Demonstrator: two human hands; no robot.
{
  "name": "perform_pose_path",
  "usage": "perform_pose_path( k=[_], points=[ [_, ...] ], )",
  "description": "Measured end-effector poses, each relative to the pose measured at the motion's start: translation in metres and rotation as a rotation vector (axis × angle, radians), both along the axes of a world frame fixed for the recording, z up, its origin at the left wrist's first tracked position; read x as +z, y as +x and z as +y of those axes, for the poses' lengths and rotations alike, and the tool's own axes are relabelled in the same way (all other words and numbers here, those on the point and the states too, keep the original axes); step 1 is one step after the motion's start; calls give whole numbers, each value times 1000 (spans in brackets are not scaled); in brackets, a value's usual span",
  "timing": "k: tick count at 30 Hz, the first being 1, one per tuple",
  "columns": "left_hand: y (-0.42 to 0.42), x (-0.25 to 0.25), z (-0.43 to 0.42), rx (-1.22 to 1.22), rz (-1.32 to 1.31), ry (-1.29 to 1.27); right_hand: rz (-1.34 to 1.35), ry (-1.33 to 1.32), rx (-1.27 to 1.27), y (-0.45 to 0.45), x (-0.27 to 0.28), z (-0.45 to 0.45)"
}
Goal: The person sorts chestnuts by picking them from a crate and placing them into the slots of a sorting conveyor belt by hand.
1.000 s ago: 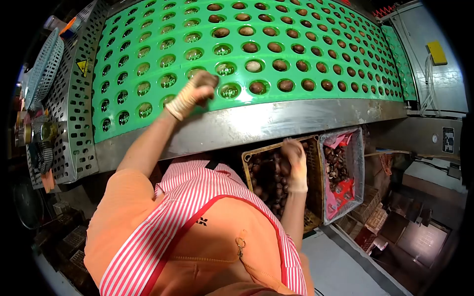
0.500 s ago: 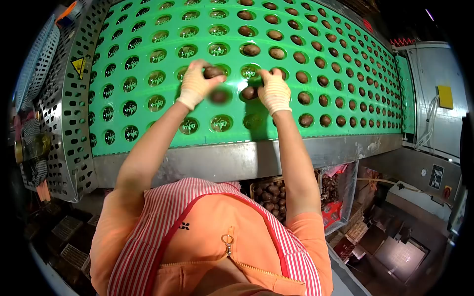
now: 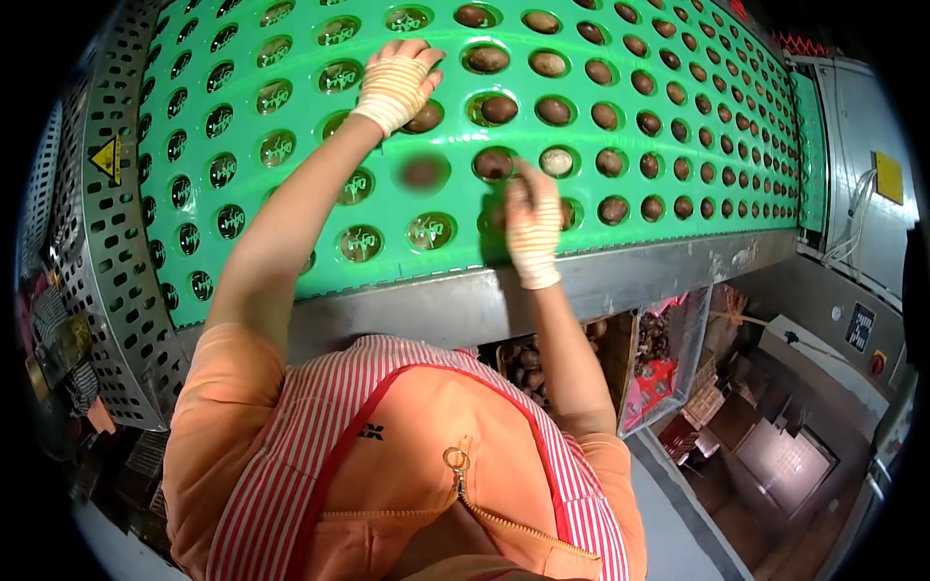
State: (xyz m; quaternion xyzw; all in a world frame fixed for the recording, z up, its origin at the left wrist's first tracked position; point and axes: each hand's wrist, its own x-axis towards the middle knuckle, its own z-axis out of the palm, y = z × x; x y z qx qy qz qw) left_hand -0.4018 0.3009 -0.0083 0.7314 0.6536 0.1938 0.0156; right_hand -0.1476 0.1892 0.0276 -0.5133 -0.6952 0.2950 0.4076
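Observation:
Brown egg-shaped pieces, whose kind I cannot tell, sit in cups of a green molded conveyor. My left hand, in a striped glove, reaches over the belt with its fingers apart. Just beside its thumb, a brown piece lies in a cup. My right hand, gloved likewise, is low over the front rows and smeared by motion; its grip is unclear. Close to its fingertips are a dark brown piece and a pale speckled one. A blurred brown spot shows below my left hand.
A steel rail runs along the belt's front edge. Below it stands a crate of brown pieces, with another bin to its right. A perforated metal guard borders the left side, and a steel cabinet the right.
My left hand has let go of the brown piece it held and is farther up the belt. My right hand has come down toward the front edge. The whole view has shifted slightly.

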Motion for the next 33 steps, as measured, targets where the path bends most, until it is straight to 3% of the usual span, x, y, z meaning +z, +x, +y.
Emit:
perform_pose_path(
  k=[2,6,8,10,12,14,16,18,20,22,24,26,30,33],
  points=[
    [10,5,-23,26,13,229,-511,124,146,6,-11,-20],
    [46,29,-85,-121,-37,84,-299,209,-84,10,11,-34],
    [56,5,-117,-224,232,56,-203,226,-61,21,20,-52],
    [61,28,-119,-229,285,-104,-141,251,-59,21,26,-85],
    [61,28,-114,-236,279,-162,-19,92,38,16,46,-116],
    [46,5,-103,-305,254,-86,25,194,-14,17,42,-150],
    [45,-5,-96,-339,237,68,68,31,-40,34,51,-187],
    [90,23,-115,-302,100,135,28,60,-205,59,37,-227],
    [162,74,-156,-512,-349,122,26,-64,-337,91,35,-270],
    [228,95,-218,-562,-651,-302,-53,-70,-530,129,21,-319],
    [278,92,-260,-874,-489,-655,-96,-206,-741,161,13,-367],
    [326,44,-292,-1176,-337,-716,-66,-260,-934,197,-9,-417],
    [389,32,-343,-1109,333,-779,386,-550,-1213,250,-34,-456],
    [399,2,-348,-1099,396,-864,229,-564,-1124,272,-35,-438]
  ],
)
